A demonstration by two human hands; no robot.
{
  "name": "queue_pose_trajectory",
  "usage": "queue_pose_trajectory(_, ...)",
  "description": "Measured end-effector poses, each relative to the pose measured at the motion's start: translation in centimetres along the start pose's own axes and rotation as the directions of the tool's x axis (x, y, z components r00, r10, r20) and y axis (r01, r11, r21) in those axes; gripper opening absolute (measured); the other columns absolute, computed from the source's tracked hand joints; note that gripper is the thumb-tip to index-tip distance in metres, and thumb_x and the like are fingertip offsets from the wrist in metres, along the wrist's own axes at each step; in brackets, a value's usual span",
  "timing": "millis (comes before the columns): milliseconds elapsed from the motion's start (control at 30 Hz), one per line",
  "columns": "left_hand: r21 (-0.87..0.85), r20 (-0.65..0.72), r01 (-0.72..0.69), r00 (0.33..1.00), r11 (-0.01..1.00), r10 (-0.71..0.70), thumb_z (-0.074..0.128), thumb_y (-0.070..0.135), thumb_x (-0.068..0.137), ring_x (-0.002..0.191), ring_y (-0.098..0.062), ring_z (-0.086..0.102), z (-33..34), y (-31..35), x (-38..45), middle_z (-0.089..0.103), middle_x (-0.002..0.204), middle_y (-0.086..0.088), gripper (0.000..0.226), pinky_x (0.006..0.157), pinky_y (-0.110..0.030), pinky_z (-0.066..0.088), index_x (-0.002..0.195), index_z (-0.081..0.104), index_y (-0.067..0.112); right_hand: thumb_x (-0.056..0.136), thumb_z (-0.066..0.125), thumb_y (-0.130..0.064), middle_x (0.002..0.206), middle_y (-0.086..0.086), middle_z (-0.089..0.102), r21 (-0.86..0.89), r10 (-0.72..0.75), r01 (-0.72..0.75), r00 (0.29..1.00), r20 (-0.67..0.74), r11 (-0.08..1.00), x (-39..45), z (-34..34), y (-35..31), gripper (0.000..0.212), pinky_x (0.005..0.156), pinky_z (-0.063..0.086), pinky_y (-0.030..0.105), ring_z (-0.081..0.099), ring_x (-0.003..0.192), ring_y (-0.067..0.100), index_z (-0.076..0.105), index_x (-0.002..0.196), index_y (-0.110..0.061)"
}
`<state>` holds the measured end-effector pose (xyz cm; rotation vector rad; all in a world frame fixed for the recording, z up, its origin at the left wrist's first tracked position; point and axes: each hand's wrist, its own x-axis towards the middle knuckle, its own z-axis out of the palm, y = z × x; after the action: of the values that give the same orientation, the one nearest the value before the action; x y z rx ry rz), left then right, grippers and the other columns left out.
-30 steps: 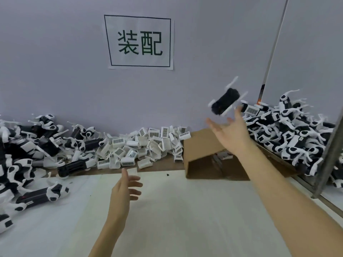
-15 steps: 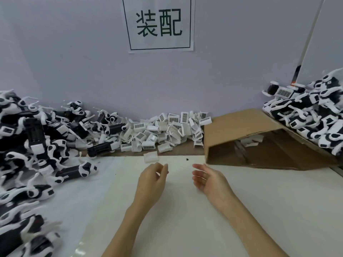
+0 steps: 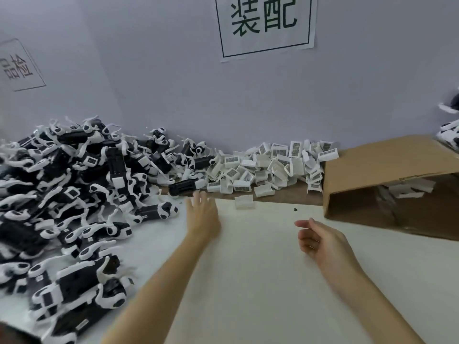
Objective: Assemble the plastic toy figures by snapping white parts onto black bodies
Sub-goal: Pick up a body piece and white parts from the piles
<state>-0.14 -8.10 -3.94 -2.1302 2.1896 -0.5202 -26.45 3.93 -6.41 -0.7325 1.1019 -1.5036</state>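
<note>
Black body (image 3: 185,186) lying at the near edge of the left heap, just beyond our left hand (image 3: 202,218); that hand's fingers are stretched nearly straight toward it, holding nothing; whether the fingertips touch it we cannot tell, the hand being blurred. Right hand (image 3: 320,240) hovers above the bench (image 3: 260,281), fingers loosely curled, nothing in it.

White parts (image 3: 268,167) piled against the wall, just beside that body; one loose white part (image 3: 244,202) sits apart on the bench.

Risks, as we judge them: the body lies tangled with neighbours, so a hasty pull could drag others onto the bench; a skewed part may not snap home.

Counts: two hands; one loose part; one cardboard box (image 3: 392,184) on its side; piled bodies (image 3: 74,194) and white parts too many to count; two wall signs (image 3: 264,23).
</note>
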Motion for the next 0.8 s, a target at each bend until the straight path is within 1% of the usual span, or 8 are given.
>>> queue_pose_trajectory(200,0.478,0.316,0.008,0.932,0.878,-0.180,0.035,0.036,0.113,0.164,-0.039,0.009,0.4,-7.4,3.6,0.018,0.176,-0.015,0.063,0.130,-0.063,0.007,0.171,0.014,0.023,0.108,0.053,-0.020,0.075,0.012,0.068,-0.059,-0.011,0.012,1.000,0.016,0.998,0.2,0.0,0.1,0.034,0.068,0.050,0.033,0.064,0.064,0.018,0.079,0.094,-0.003)
queue_pose_trajectory(333,0.589,0.285,-0.163,0.959,0.791,-0.014,0.054,0.016,0.107,0.142,-0.028,0.046,0.0,-7.1,3.5,0.056,0.150,-0.005,0.047,0.117,-0.044,0.039,0.153,0.053,0.023,0.109,0.052,-0.018,0.075,0.012,0.069,-0.091,-0.027,0.029,0.999,0.019,0.995,-0.2,0.2,0.0,0.035,0.067,0.051,0.032,0.065,0.066,0.019,0.080,0.091,-0.005)
queue_pose_trajectory(400,0.621,0.180,-0.231,0.972,0.749,0.150,0.061,0.013,0.103,0.134,-0.026,0.050,-0.8,-5.8,3.2,0.057,0.143,-0.003,0.044,0.111,-0.040,0.041,0.146,0.058,0.022,0.109,0.052,-0.017,0.074,0.012,0.069,-0.097,-0.031,0.032,0.999,0.017,0.995,-0.3,0.3,-0.2,0.035,0.067,0.051,0.031,0.065,0.065,0.019,0.079,0.092,-0.004)
queue_pose_trajectory(467,0.501,-0.038,-0.255,0.948,0.827,0.316,0.069,0.020,0.098,0.135,-0.026,0.049,-2.2,-3.8,2.4,0.051,0.145,-0.004,0.052,0.111,-0.040,0.038,0.147,0.052,0.023,0.109,0.050,-0.016,0.074,0.012,0.069,-0.102,-0.019,0.019,1.000,0.003,0.995,-0.4,0.4,-0.3,0.034,0.068,0.051,0.032,0.064,0.066,0.019,0.078,0.095,-0.002)
queue_pose_trajectory(567,0.016,-0.515,-0.420,0.775,0.908,0.367,0.088,0.028,0.086,0.128,-0.031,0.058,-4.5,-0.1,0.0,0.058,0.140,-0.006,0.064,0.107,-0.046,0.043,0.142,0.058,0.022,0.108,0.050,-0.013,0.079,0.014,0.070,-0.080,-0.008,0.008,1.000,-0.005,0.997,-0.6,0.4,-0.5,0.028,0.069,0.052,0.032,0.066,0.068,0.021,0.076,0.102,-0.003)
queue_pose_trajectory(667,-0.559,-0.640,-0.597,0.752,0.576,0.159,0.092,0.037,0.082,0.121,-0.016,0.061,-5.9,4.5,-4.0,0.065,0.132,0.007,0.060,0.103,-0.043,0.044,0.135,0.066,0.026,0.106,0.057,-0.014,0.095,0.018,0.076,-0.003,-0.013,0.013,0.999,-0.038,1.000,-1.3,1.0,-0.7,0.017,0.070,0.056,0.033,0.073,0.081,0.025,0.069,0.118,-0.012)
queue_pose_trajectory(733,-0.762,-0.560,-0.555,0.824,0.333,0.090,0.091,0.038,0.084,0.119,-0.002,0.058,-5.9,7.4,-6.7,0.065,0.129,0.020,0.056,0.103,-0.039,0.044,0.134,0.065,0.033,0.104,0.061,-0.017,0.113,0.015,0.074,0.048,-0.060,0.065,0.994,-0.092,0.997,-1.5,1.2,-0.7,0.027,0.081,0.058,0.037,0.071,0.104,0.025,0.063,0.131,-0.020)
queue_pose_trajectory(800,-0.849,-0.505,-0.504,0.862,0.161,0.036,0.091,0.031,0.085,0.122,-0.007,0.060,-5.2,9.4,-8.0,0.067,0.129,0.020,0.053,0.103,-0.040,0.047,0.132,0.065,0.036,0.104,0.062,-0.022,0.130,0.006,0.067,0.025,-0.122,0.126,0.986,-0.114,0.992,-1.8,1.0,-0.8,0.039,0.100,0.056,0.041,0.062,0.124,0.019,0.056,0.142,-0.026)
